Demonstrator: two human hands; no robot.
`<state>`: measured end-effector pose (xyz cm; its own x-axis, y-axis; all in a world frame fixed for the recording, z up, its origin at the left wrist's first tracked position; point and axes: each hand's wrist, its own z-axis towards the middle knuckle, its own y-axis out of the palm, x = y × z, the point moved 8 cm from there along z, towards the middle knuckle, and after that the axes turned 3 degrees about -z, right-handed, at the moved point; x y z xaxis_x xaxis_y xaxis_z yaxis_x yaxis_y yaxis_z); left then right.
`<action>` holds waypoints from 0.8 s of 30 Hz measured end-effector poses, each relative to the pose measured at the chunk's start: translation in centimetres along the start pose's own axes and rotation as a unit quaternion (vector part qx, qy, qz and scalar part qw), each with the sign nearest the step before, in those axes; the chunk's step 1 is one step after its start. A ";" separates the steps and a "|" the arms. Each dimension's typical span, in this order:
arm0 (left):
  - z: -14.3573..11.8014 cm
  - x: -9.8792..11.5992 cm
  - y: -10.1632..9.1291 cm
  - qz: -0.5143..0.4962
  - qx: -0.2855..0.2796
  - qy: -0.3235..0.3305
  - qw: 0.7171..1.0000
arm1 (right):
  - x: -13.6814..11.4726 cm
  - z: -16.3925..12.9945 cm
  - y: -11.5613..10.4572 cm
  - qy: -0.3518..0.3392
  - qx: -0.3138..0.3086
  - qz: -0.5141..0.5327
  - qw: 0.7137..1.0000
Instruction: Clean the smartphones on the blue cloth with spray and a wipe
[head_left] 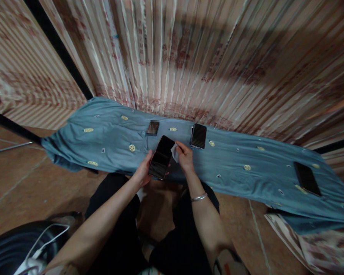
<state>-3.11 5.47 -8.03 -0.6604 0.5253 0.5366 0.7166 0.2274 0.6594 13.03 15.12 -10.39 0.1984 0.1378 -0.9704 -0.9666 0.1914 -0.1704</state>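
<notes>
Phone (161,157): left hand (143,172) grips it; right hand (185,156) pinches white cloth (174,152) at its edge. Wiping step, judged; next needs cloth drawn across screen.

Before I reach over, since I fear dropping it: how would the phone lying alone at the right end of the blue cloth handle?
The phone looks flat, stiff and glossy, so probably slippery and breakable. It lies near the edge of the blue cloth, which sags there, so pushing might slide it off.

1. The left hand (143,172) is gripping a black glossy rectangular phone (161,157) from its left edge.
2. The right hand (185,156) is pinching a small white cloth (174,152) against the phone's right edge.
3. A blue patterned fabric sheet (109,137) is lying beneath, carrying a second dark phone (198,135) just beyond the right hand.
</notes>
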 end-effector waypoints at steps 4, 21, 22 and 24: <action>-0.1 -0.2 -0.4 0.004 0.030 -0.010 0.999 | 1.3 0.3 0.0 0.064 0.019 0.101 0.993; 0.1 -0.5 -1.0 -0.027 0.015 -0.017 0.999 | 0.5 0.2 -0.7 0.081 0.044 0.190 0.977; 0.2 -0.5 -1.1 -0.030 0.012 -0.018 0.999 | 0.5 0.2 -0.8 0.078 0.040 0.187 0.978; 0.3 -0.6 -1.3 -0.033 0.006 -0.022 0.999 | 0.3 0.2 -0.9 0.065 0.029 0.177 0.982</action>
<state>-3.55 5.06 -9.34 -0.6959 0.5441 0.4686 0.6750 0.2730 0.6854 13.95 15.14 -10.47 -0.1743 0.0821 -0.9813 -0.9594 0.2100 0.1880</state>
